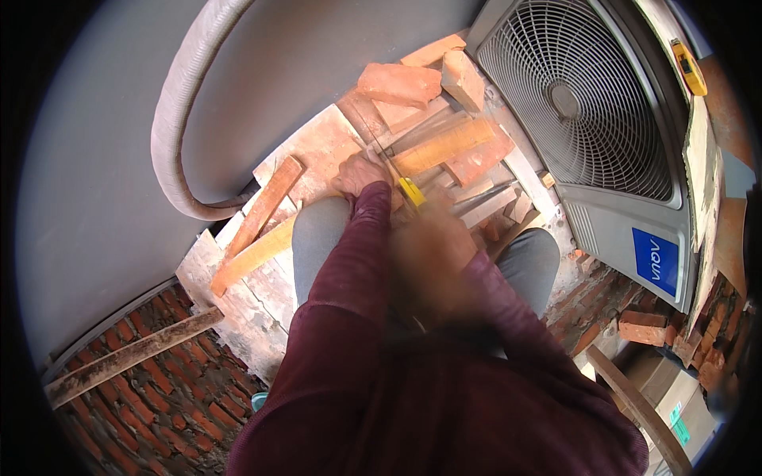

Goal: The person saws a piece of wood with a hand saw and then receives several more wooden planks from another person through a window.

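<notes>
While the left hand (361,173) is set down at the near end of an orange-toned wooden strip (444,147), a yellow-handled tool (411,193) is presented close beside it by the right hand (446,234).

Left hand: fingers loosely curled, back uppermost; whether the wood is gripped or merely pressed cannot be told.

Right hand: badly blurred; apparently closed about the tool's handle, exact finger placement not shown.

Tool: yellow grip, with a thin, dark, blade-like line run out toward the wood; a saw is suggested, but type not confirmed.

Strip: laid over bricks and offcuts, beyond the knees. A similarly coloured length (254,258) is seen at the left knee (317,230); whether one piece is formed by both is hidden by leg and hand.

Step in hand: judged to be cutting of the strip. For the next move, a steady hold on the wood, a straight stroke and fingers kept clear of the blade line are called for.

Surroundings: loose bricks (399,83) beyond; a reddish strip (262,208) leaned at left; a grey ribbed hose (171,119); a fan unit (565,99) stood at right; a yellow tape measure (687,67) above it.
</notes>
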`<state>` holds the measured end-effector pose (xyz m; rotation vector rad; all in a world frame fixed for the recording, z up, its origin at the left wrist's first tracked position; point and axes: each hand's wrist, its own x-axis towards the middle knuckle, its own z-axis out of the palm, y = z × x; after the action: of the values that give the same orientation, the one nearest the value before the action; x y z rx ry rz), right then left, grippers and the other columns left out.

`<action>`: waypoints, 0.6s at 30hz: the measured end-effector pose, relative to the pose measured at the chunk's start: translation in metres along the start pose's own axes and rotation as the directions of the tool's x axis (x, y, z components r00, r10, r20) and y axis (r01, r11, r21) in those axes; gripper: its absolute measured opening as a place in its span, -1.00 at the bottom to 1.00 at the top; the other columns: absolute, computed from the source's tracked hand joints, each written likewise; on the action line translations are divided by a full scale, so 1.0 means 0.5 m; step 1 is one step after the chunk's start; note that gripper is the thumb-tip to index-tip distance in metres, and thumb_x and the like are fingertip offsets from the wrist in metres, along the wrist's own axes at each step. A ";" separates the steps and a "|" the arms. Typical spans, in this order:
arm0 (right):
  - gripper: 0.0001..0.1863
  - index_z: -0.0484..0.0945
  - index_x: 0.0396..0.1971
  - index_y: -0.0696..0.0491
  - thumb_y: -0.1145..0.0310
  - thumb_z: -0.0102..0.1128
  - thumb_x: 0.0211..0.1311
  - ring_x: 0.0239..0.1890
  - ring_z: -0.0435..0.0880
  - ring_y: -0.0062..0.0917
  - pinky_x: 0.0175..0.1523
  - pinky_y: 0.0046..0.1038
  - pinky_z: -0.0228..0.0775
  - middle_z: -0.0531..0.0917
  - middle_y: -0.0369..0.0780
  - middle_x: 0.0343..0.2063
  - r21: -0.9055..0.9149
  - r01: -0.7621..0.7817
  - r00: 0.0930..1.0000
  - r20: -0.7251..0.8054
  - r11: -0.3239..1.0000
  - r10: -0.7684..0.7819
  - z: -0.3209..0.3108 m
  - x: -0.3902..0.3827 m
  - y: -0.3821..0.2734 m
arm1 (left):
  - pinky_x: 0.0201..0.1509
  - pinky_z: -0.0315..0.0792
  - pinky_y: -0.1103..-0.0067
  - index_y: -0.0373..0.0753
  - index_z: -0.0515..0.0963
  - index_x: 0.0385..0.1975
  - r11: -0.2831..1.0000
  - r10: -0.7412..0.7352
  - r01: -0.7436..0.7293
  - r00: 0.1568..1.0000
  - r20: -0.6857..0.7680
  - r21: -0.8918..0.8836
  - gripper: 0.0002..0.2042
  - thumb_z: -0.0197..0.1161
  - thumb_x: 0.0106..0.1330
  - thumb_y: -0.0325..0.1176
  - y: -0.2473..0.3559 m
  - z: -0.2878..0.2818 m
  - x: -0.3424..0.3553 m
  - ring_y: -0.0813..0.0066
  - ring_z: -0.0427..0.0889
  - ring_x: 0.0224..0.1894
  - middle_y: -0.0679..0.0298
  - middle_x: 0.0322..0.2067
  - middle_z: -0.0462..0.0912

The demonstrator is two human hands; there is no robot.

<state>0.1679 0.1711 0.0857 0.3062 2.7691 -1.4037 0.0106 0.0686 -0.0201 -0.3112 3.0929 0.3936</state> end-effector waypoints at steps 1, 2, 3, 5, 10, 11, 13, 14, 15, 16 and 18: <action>-0.76 0.41 -0.19 0.14 0.29 -0.19 0.43 -0.33 0.49 0.16 -0.26 0.04 0.29 0.53 0.12 -0.47 0.038 -0.107 0.993 0.050 0.994 0.105 -0.021 -0.004 -0.048 | -0.03 0.20 0.22 -0.04 0.67 -0.44 1.000 -0.003 0.003 1.000 0.000 0.008 -0.68 0.06 0.31 0.00 -0.017 -0.004 -0.001 0.28 0.58 -0.17 0.28 -0.34 0.67; -0.76 0.41 -0.19 0.14 0.29 -0.17 0.43 -0.34 0.49 0.17 -0.26 0.03 0.29 0.53 0.11 -0.50 0.064 -0.217 0.972 0.100 0.974 0.210 -0.037 -0.014 -0.085 | -0.03 0.20 0.21 -0.03 0.67 -0.43 1.000 -0.004 0.004 1.000 0.003 0.012 -0.68 0.06 0.32 0.00 -0.026 -0.003 0.000 0.29 0.58 -0.15 0.29 -0.33 0.67; -0.76 0.41 -0.18 0.14 0.29 -0.18 0.44 -0.34 0.49 0.16 -0.26 0.03 0.29 0.53 0.11 -0.46 -0.032 -0.188 0.975 0.118 0.982 0.190 -0.075 -0.066 -0.098 | -0.03 0.20 0.20 -0.03 0.67 -0.43 0.999 0.020 -0.020 1.000 0.008 -0.029 -0.68 0.06 0.32 0.00 0.007 0.005 0.004 0.31 0.57 -0.13 0.30 -0.33 0.67; -0.74 0.41 -0.16 0.14 0.29 -0.21 0.44 -0.33 0.51 0.13 -0.26 0.01 0.30 0.54 0.11 -0.36 0.001 -0.150 0.973 0.179 0.989 0.148 -0.115 -0.200 -0.127 | 0.01 0.20 0.22 -0.02 0.67 -0.38 0.999 -0.020 0.018 0.999 0.044 0.046 -0.68 0.03 0.34 -0.02 -0.061 0.018 -0.001 0.32 0.56 -0.03 0.31 -0.27 0.68; -0.71 0.42 -0.14 0.14 0.28 -0.26 0.46 -0.29 0.51 0.09 -0.23 -0.04 0.32 0.52 0.12 -0.26 0.073 -0.188 0.971 0.166 0.979 0.174 -0.130 -0.209 -0.122 | 0.04 0.22 0.23 -0.05 0.67 -0.33 1.000 0.013 -0.013 0.998 0.053 -0.008 -0.66 0.00 0.36 -0.02 -0.037 -0.032 0.005 0.27 0.60 -0.09 0.27 -0.25 0.68; -0.71 0.42 -0.14 0.15 0.28 -0.26 0.46 -0.28 0.50 0.10 -0.22 -0.04 0.32 0.52 0.12 -0.26 -0.054 -0.159 0.971 0.171 0.986 0.166 -0.081 -0.154 -0.051 | 0.04 0.23 0.23 -0.06 0.68 -0.33 1.000 0.010 -0.009 0.998 0.056 -0.019 -0.66 0.00 0.36 -0.02 -0.016 -0.033 0.002 0.27 0.60 -0.09 0.26 -0.24 0.68; -0.71 0.41 -0.15 0.16 0.27 -0.25 0.46 -0.27 0.48 0.11 -0.20 -0.02 0.30 0.52 0.11 -0.26 0.069 -0.005 1.000 0.010 0.998 0.005 -0.043 -0.053 -0.039 | 0.04 0.24 0.25 -0.05 0.68 -0.33 1.000 -0.016 0.018 0.997 0.077 -0.026 -0.67 0.03 0.34 -0.01 0.018 -0.009 0.007 0.28 0.60 -0.07 0.26 -0.24 0.69; -0.71 0.41 -0.15 0.16 0.27 -0.25 0.46 -0.27 0.48 0.11 -0.19 -0.01 0.28 0.52 0.11 -0.26 0.110 0.033 0.999 -0.013 0.993 -0.032 -0.019 -0.021 -0.032 | 0.03 0.23 0.25 -0.05 0.68 -0.36 0.999 -0.043 0.042 0.997 0.070 0.019 -0.67 0.03 0.33 -0.01 0.007 -0.001 0.008 0.28 0.60 -0.09 0.27 -0.26 0.69; -0.71 0.41 -0.16 0.15 0.27 -0.24 0.46 -0.26 0.47 0.11 -0.17 -0.01 0.27 0.52 0.11 -0.26 0.062 -0.047 0.996 0.077 0.997 0.042 -0.018 -0.018 -0.019 | 0.01 0.23 0.25 -0.04 0.68 -0.40 0.996 -0.071 0.067 0.994 0.078 0.056 -0.67 0.04 0.32 0.00 0.004 0.006 0.008 0.28 0.59 -0.10 0.28 -0.28 0.69; -0.72 0.41 -0.16 0.15 0.27 -0.24 0.46 -0.25 0.46 0.11 -0.16 0.00 0.26 0.52 0.11 -0.25 -0.008 -0.137 0.975 0.173 0.990 0.137 -0.031 -0.025 -0.017 | 0.00 0.22 0.23 -0.03 0.67 -0.44 0.999 0.003 -0.004 1.000 -0.018 -0.047 -0.65 0.05 0.31 0.03 0.005 0.008 0.006 0.29 0.59 -0.11 0.31 -0.31 0.69; -0.74 0.41 -0.20 0.13 0.29 -0.24 0.45 -0.29 0.47 0.10 -0.18 -0.02 0.27 0.51 0.10 -0.28 0.019 -0.091 0.984 0.158 0.996 0.087 -0.067 -0.141 -0.082 | -0.02 0.21 0.22 -0.03 0.67 -0.45 1.000 -0.011 0.012 0.999 -0.032 0.018 -0.65 0.05 0.32 0.04 -0.056 0.010 0.019 0.30 0.59 -0.11 0.32 -0.32 0.68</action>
<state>0.2317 0.1626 0.1459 0.3018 2.5801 -1.3798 0.0069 0.0416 -0.0322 -0.3384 3.1219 0.3640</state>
